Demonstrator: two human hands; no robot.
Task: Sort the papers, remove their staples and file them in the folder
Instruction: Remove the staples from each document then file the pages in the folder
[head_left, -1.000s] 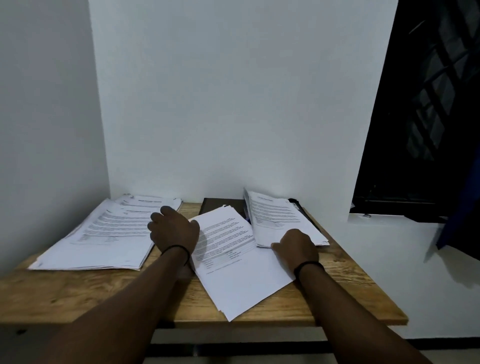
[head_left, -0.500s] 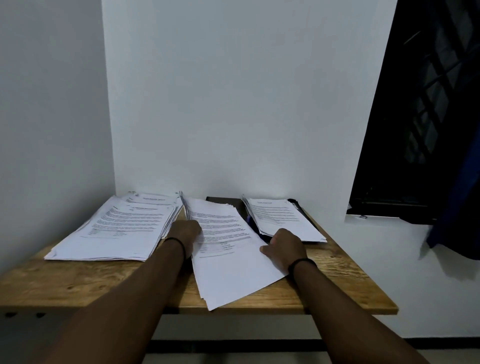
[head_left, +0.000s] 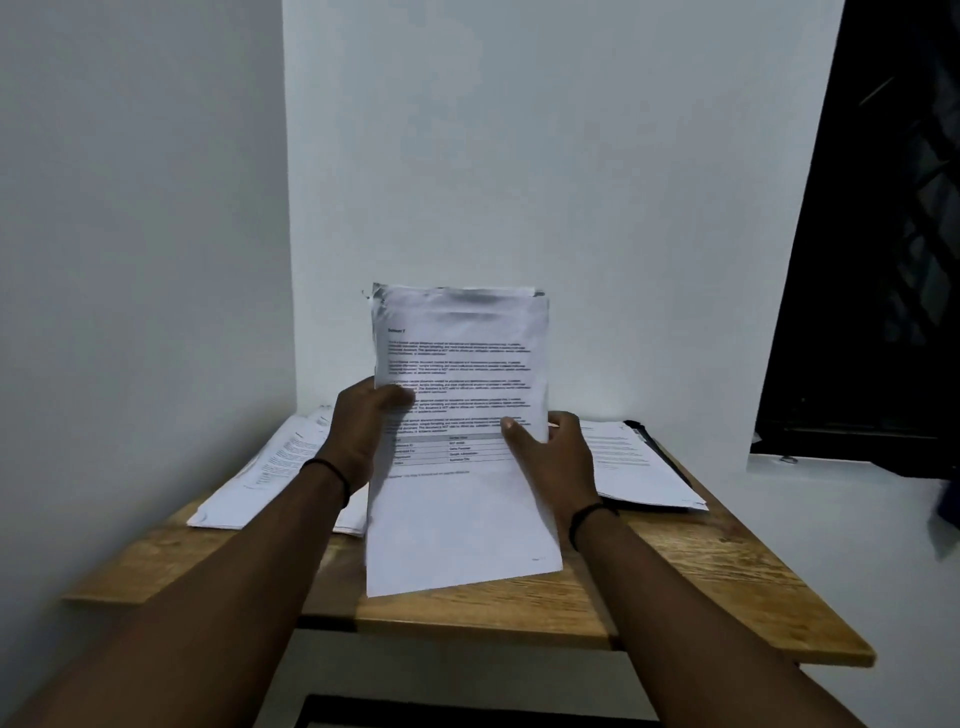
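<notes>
Three lots of papers show, placed here against the wooden bench (head_left: 701, 566). One stack (head_left: 270, 467) lies on its left part. Above its middle, the left hand (head_left: 363, 431) grips the left edge of a raised bundle (head_left: 457, 431), thumb on the front; the right hand (head_left: 550, 452) holds the right edge likewise. Another stack (head_left: 639, 467) lies on its right part.

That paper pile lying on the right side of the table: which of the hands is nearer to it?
Right. The right hand sits just beside the right pile; the left hand is across the held sheets.
</notes>
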